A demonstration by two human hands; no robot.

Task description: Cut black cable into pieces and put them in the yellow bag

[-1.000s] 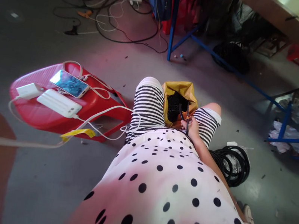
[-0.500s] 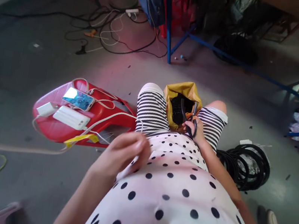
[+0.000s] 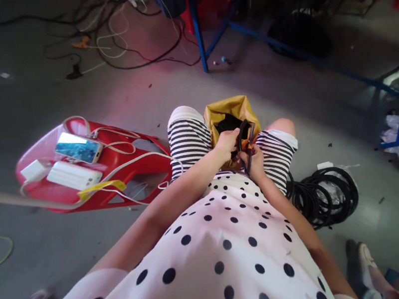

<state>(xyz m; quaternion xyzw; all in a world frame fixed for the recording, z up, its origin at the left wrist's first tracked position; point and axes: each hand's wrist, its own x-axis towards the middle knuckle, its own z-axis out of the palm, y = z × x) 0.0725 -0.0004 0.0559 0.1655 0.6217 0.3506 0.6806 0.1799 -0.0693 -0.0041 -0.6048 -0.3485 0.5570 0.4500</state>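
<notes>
I sit with a yellow bag [image 3: 229,106] of black pieces held between my knees in striped shorts. My right hand [image 3: 255,161] is closed round the handles of a pair of scissors [image 3: 249,140], whose blades point up over the bag's mouth. My left hand [image 3: 227,141] is at the bag's opening, fingers pinched on a black piece [image 3: 241,128] right beside the scissors. What exactly that piece is stays too small to make out.
A red plastic stool [image 3: 64,189] at my left carries a phone [image 3: 78,147] and a white power bank [image 3: 74,176] with white cables. A coil of black cable [image 3: 323,194] lies on the floor at my right. Blue metal frame legs [image 3: 201,43] and tangled cords stand beyond.
My left hand came up from my lap and reached forward to the bag's mouth, meeting the right hand. The scissors stayed in my right hand. The view tilted down.
</notes>
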